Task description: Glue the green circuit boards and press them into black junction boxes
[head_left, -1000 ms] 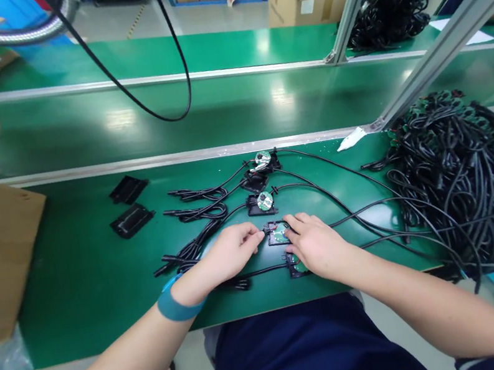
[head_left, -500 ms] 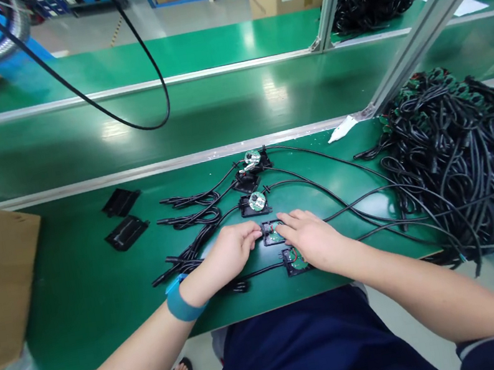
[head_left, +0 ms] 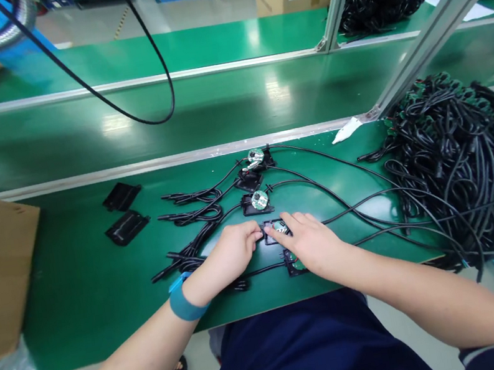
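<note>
My left hand (head_left: pixel 240 243) is closed in a pinch at the left end of a small open black housing (head_left: pixel 270 241). A black cable seems to be between its fingertips, mostly covered. My right hand (head_left: pixel 313 240) has its thumb and fingers around a round green-and-white circuit board (head_left: pixel 280 227) over that housing. Its thumb reaches across to the housing's left part. Below, partly covered by the right hand, lies another housing (head_left: pixel 292 269) with a green board inside. Farther up are a housing with a round board (head_left: pixel 259 200) and another round board (head_left: pixel 255 157) beside black housings.
Two black covers (head_left: pixel 127 228) lie at the left. Folded cables (head_left: pixel 195 244) rest left of the housings. A large tangled cable pile (head_left: pixel 463 174) fills the right side. A cardboard box (head_left: pixel 0 270) stands far left, and a metal post (head_left: pixel 428 22) rises at the right.
My right thumb has moved left over the housing. The round board now shows there, where a flat green board with parts was visible. My left hand keeps its pinch.
</note>
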`<state>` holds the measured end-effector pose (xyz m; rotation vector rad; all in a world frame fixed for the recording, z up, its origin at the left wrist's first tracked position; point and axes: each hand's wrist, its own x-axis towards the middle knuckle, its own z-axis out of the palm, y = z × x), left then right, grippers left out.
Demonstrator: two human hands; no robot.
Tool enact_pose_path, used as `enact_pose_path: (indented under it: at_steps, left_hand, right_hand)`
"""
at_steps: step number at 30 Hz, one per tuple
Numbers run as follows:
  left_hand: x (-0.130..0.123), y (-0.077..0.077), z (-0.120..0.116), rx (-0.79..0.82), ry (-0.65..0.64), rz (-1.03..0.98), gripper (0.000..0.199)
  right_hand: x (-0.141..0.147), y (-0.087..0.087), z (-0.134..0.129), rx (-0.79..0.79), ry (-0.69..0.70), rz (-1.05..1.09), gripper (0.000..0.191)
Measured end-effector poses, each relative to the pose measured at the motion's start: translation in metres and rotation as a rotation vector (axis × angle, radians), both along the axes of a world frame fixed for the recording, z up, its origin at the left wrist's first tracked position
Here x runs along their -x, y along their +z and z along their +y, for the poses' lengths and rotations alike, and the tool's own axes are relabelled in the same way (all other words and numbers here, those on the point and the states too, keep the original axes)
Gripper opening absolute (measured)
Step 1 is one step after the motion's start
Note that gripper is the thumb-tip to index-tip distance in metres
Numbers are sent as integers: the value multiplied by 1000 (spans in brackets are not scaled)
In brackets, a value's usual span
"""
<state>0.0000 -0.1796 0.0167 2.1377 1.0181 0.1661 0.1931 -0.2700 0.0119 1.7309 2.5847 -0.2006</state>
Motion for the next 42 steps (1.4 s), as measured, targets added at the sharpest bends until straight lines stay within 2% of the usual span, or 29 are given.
enact_pose_path:
  at_steps: [3, 8, 11, 16, 21, 25, 33, 36, 42]
  left_hand:
    - [-1, 4, 1, -11, -17, -8, 27]
    - [3, 2, 6, 123, 19, -42, 15]
    - [6, -4, 8, 33, 2, -69, 18]
    - [6, -10, 9, -70, -138, -120, 28]
    - [8, -11, 9, -181, -233, -55, 26]
    - [9, -10, 8, -187, -278, -11, 22]
    - [9, -12, 8, -118, -192, -49, 27]
    - [6, -11, 7, -111, -194, 34, 27]
    - [0, -2, -5, -278, -251, 350, 21]
  right_hand:
    - [1, 2, 1, 22, -4, -20, 59]
    - [7, 10, 4, 66, -4, -73, 56]
    - [9, 11, 3, 65, 5, -92, 58]
    - [10, 10, 3, 77, 4, -109, 59]
    - [10, 10, 5, 120, 4, -135, 60]
    - [8, 9, 4, 121, -2, -122, 63]
    - [4, 10, 3, 131, 45, -100, 62]
    - [7, 10, 3, 118, 24, -97, 60]
    - [9, 6, 0, 64, 33, -107, 58]
